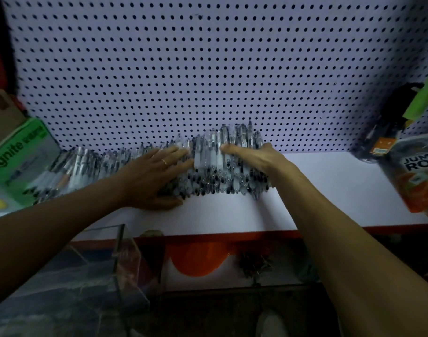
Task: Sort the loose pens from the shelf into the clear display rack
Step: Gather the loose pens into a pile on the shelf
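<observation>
A person's two bare forearms reach forward over a white shelf (329, 190) backed by a pale pegboard (208, 69) full of dark holes. A long heap of loose pens (208, 154), clear-barrelled with dark tips, lies along the back of the shelf against the pegboard, running from the left end to just right of centre.

The left hand (152, 176) rests flat on the heap, fingers straight and together, a ring on one finger, thumb touching the shelf in front of the pens. The right hand (254, 156) lies on the right end of the heap, fingers extended leftward across the barrels. Neither grip closes round a pen (both hands are spread, pressing on the pile).

The clear display rack (110, 271) stands below the shelf's front edge, at lower left, under the left forearm; whether it holds any pens cannot be told.

A green and white box (18, 152) sits at the shelf's left end, touching the pens. Packaged goods, one labelled for a jump rope (417, 171), hang at the right.
</observation>
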`<action>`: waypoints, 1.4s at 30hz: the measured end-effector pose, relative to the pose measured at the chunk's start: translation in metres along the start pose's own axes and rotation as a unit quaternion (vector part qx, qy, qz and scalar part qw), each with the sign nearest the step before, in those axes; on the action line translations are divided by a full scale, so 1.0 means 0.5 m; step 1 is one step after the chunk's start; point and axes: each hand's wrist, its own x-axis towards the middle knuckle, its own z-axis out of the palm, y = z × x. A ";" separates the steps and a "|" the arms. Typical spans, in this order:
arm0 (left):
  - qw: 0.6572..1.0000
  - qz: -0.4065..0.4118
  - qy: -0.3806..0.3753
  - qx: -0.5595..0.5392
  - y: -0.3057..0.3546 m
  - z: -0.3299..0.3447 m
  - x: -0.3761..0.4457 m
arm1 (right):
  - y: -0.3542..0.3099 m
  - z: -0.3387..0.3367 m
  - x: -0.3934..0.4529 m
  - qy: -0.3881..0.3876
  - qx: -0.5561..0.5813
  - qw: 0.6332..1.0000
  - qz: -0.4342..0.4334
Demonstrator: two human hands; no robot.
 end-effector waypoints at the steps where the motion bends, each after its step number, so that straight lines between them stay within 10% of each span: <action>1: 1.000 -0.003 -0.002 0.004 -0.007 0.007 -0.011 | -0.003 0.005 -0.001 -0.001 -0.001 1.000 -0.001; 42: 0.998 -0.004 0.049 -0.037 -0.153 0.082 -0.170 | -0.098 0.181 0.002 -0.001 0.027 1.000 -0.013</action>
